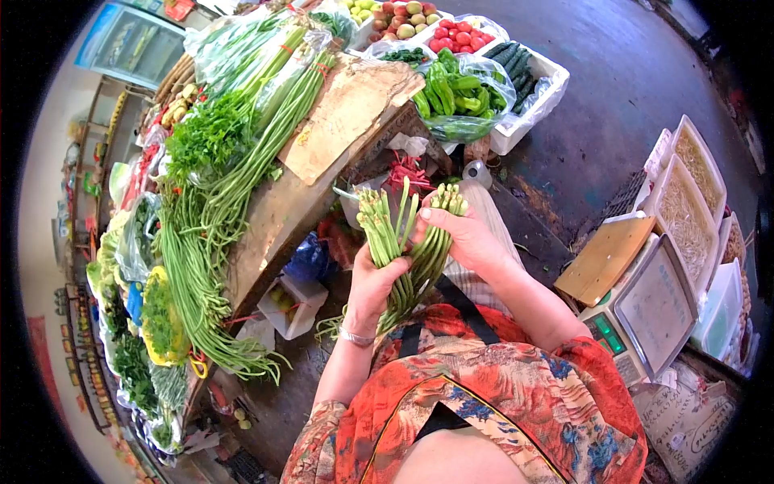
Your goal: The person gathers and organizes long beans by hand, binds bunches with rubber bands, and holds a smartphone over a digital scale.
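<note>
My left hand (372, 288), a bracelet at its wrist, is wrapped round a bunch of long green beans (377, 222) in front of my lap. One or two stalks stick out apart from the bunch's evened upper ends. Close on the right, my right hand (474, 238) grips the upper part of another bunch of long beans (433, 248), its thumb across the tips. Below the hands the two bunches run together and hang down towards my clothes. My right fingers are partly hidden behind the beans.
On the left, a table (270, 226) bears long bundled greens (189, 258), leafy herbs (211, 133) and flattened cardboard (351, 105). Ahead are green peppers (459, 90), tomatoes (459, 36) and cucumbers (513, 66). A scale (657, 306) and tubs of sprouts (685, 214) stand at right.
</note>
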The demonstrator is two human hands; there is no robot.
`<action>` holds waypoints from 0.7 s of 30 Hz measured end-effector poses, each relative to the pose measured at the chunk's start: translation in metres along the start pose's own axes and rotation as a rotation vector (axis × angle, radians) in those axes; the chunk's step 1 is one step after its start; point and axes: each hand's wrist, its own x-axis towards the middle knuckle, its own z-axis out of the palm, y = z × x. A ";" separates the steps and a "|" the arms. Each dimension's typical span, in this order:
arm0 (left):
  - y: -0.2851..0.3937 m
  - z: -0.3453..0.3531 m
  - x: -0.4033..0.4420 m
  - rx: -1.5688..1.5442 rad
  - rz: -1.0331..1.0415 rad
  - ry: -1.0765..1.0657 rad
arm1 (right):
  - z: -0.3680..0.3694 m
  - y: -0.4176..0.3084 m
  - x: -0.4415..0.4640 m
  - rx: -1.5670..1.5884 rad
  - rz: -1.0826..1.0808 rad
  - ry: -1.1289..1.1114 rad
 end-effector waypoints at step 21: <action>0.009 0.005 0.001 0.406 0.030 0.070 | -0.007 0.014 0.010 0.045 -0.091 0.105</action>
